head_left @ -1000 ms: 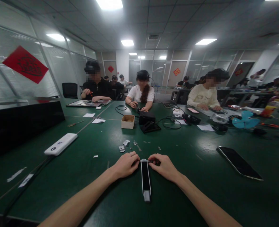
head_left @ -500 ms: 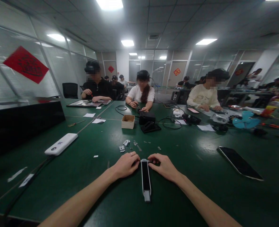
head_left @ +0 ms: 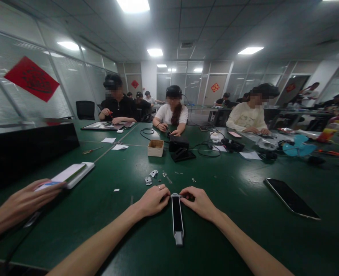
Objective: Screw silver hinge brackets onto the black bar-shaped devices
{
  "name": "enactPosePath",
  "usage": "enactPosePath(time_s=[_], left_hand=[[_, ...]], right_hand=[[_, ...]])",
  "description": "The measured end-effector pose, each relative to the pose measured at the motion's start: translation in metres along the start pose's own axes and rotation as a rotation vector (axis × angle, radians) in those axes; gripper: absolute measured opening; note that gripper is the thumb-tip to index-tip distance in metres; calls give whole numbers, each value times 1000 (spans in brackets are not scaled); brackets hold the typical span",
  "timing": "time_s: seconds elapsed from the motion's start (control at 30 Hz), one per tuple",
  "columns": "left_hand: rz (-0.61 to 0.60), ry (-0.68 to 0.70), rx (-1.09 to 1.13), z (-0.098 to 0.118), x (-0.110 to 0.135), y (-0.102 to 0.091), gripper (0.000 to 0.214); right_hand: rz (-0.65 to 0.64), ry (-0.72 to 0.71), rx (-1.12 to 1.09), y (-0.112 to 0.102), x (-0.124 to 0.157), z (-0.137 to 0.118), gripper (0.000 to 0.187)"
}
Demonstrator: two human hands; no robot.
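A long narrow white-framed device with a black face lies on the table, its grey tip pointing towards me. My left hand is closed, with its fingertips pressed to the left side of the device's far end. On the opposite side, my right hand pinches at the same end; something small and dark shows between its fingers, too small to name. Just beyond my hands lie two metal brackets and several tiny metal pieces.
Another person's hand holds a phone over a white power strip on the left. A small box stands ahead, beside a black device. A dark phone lies right. Co-workers sit opposite.
Another person's hand has come in from the left with a phone, partly covering the power strip. My hands and the white-framed device have stayed in place.
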State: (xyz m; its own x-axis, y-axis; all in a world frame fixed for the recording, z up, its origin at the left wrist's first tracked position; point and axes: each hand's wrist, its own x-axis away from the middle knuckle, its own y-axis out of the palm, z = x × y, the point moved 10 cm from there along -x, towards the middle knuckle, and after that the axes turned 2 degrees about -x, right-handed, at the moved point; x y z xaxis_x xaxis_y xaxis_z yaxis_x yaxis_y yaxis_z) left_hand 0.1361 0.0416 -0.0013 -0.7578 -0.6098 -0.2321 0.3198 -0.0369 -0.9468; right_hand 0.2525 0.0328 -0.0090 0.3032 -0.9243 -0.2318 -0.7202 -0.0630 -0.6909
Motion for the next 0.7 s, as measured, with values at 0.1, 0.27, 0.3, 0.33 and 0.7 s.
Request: enactPosePath(time_s=[0.1,0.27,0.3,0.33,0.7], left_hand=[[-1,-4,-1,0,0,0,13],[1,-4,-3,-1,-1,1,12],[3,-2,-1,-1,-1,1,12],[5,2,2,-1,-1,1,12],[10,3,12,-1,0,0,14]], right_hand=[[4,-6,3,0,0,0,16],[-2,-1,18,2,-1,1,16],[-6,5,20,2,-1,2,17],[-9,9,21,2,-1,3,17],[73,45,20,-15,-1,3,25]])
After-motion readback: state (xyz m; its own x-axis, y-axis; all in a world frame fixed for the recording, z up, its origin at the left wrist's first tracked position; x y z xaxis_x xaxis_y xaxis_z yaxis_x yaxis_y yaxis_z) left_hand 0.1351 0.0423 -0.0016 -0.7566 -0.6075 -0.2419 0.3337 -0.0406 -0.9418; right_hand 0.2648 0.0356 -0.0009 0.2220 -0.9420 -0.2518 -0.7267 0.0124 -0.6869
